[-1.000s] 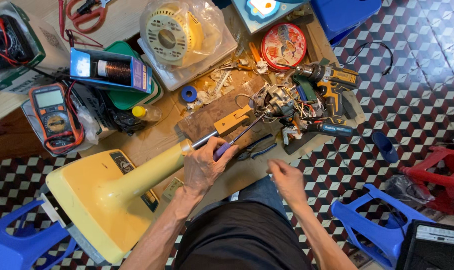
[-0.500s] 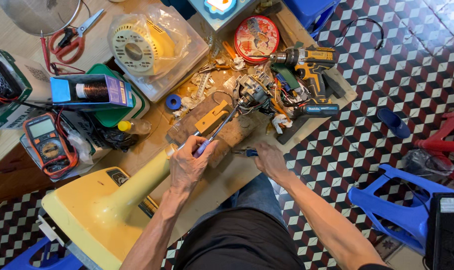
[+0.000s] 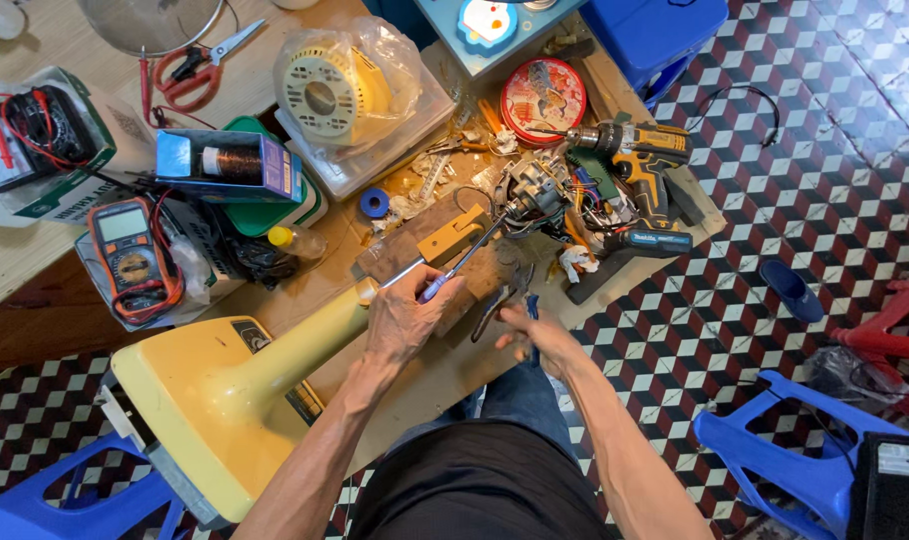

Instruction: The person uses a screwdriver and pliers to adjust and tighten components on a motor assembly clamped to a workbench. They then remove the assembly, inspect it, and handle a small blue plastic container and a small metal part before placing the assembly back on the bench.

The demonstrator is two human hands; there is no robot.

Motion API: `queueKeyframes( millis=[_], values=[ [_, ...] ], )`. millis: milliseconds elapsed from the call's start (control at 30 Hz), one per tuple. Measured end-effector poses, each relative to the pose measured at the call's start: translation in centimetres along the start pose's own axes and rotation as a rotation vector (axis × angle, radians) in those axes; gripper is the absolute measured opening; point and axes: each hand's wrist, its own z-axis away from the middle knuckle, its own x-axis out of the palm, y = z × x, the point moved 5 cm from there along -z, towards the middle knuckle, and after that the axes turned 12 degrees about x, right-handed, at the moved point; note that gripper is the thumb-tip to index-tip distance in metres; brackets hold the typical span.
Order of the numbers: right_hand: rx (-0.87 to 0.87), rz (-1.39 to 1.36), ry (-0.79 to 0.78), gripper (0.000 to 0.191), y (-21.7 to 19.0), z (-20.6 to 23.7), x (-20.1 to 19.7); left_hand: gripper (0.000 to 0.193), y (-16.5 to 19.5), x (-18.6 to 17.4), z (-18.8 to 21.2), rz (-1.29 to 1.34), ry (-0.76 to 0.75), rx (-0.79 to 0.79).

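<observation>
We are looking down at a cluttered bench [image 3: 35, 250]. Our left hand [image 3: 407, 318] is clamping a blue-handled screwdriver [image 3: 462, 264], its shaft running up and right toward the fan motor [image 3: 531, 192] (a tangle of wires is surrounding it). The same hand is resting against the top of the yellow fan stand [image 3: 237, 382], which is lying tilted across the bench edge. Our right hand [image 3: 528, 332] is closing around the pliers [image 3: 505, 297], just right of the left hand, though blur is hiding the exact grip. A cordless drill [image 3: 640, 170] is lying beyond the motor, and a multimeter [image 3: 130, 256] is sitting well to the left.
</observation>
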Motion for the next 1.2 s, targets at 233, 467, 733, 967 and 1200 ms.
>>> queueKeyframes(
  millis=[233,467,733,967,1200],
  values=[
    [-0.017,0.116,0.038,0.046,-1.3,-1.7,0.1,0.032,0.3,-0.3,-0.2,-0.048,-0.020,0.036],
    [-0.414,-0.178,-0.441,0.061,-4.2,10.4,6.5,0.033,0.5,-0.5,-0.2,-0.058,-0.004,0.076],
    [-0.500,-0.266,-0.463,0.053,-7.4,9.6,8.6,0.032,0.7,-0.2,0.0,-0.009,-0.053,0.008],
    [-0.558,-0.139,-0.215,0.048,-6.8,7.1,7.7,0.031,0.8,-0.2,0.3,0.016,-0.090,-0.046],
    [-0.626,-0.127,-0.059,0.047,-7.2,5.3,7.2,0.032,1.1,-0.1,0.3,0.046,-0.039,0.013]
  ],
)
